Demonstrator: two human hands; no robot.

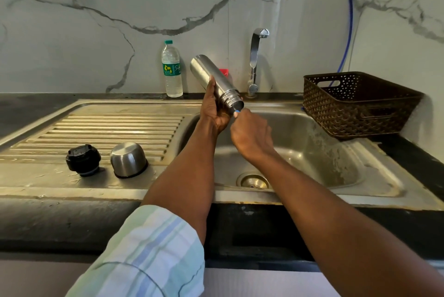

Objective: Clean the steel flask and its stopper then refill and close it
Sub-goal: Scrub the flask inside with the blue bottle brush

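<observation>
Left hand (213, 114) grips one tilted flask (215, 80) over sink (374, 176), right hand's (251, 132) fingers curl round something blue at its mouth — one stopper (83, 159), one cup (128, 159) on drainboard.

Counted, w/ places relative to the left hand (214, 114): 1 steel flask (211, 79), gripped in it. 1 black stopper (83, 159) and 1 steel cup (128, 159), both far to the left of it and nearer to the person. 1 plastic water bottle (171, 69), just left of it, at the wall. 1 tap (254, 61) and 1 brown basket (355, 104), on its right side. 1 sink (312, 150) w/ 1 drain (254, 181), under it. Hands: 2, the right hand (252, 133) close beside it.
</observation>
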